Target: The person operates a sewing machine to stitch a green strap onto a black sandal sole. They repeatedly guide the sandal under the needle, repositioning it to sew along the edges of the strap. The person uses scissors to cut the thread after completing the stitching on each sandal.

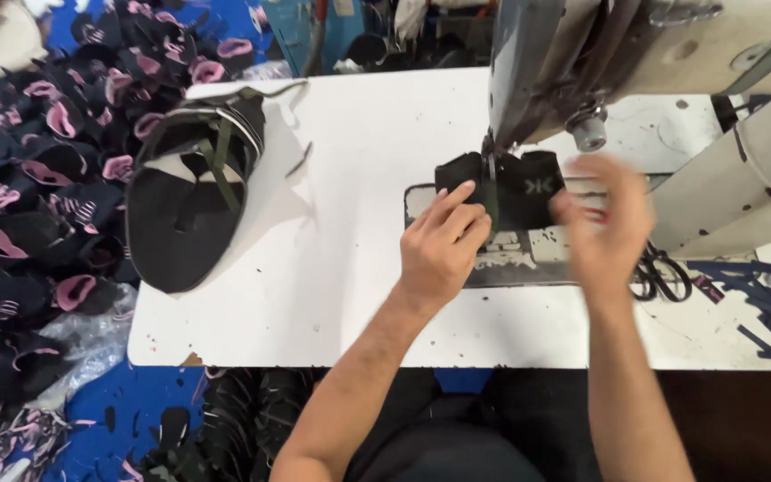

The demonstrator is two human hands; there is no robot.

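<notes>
Far left: heap of black-and-pink fabric pieces [37,170] piled beside the tabletop [350,295], spilling toward the floor.
Left of tabletop: stack of black shoe uppers [191,192] with a green strap, lying well apart from both hands.
Left hand: left hand [442,250] flat on the tabletop, fingers stretched forward, fingertips pressing the near-left edge of the black fabric piece [501,187]; not clenched, holding by pressure rather than by a closed grip.
Work piece: black fabric piece lying under the needle area of the sewing machine [635,54], directly ahead of the left hand, long axis running left to right between the two hands.
Right hand: right hand [604,223] blurred, raised at the right end of the piece; cannot tell whether gripping or released.
Nearer hand: left, already touching.
Far right: black scissors [662,277] on the tabletop just beside the right hand, dark fabric strips [765,308] beyond.
</notes>
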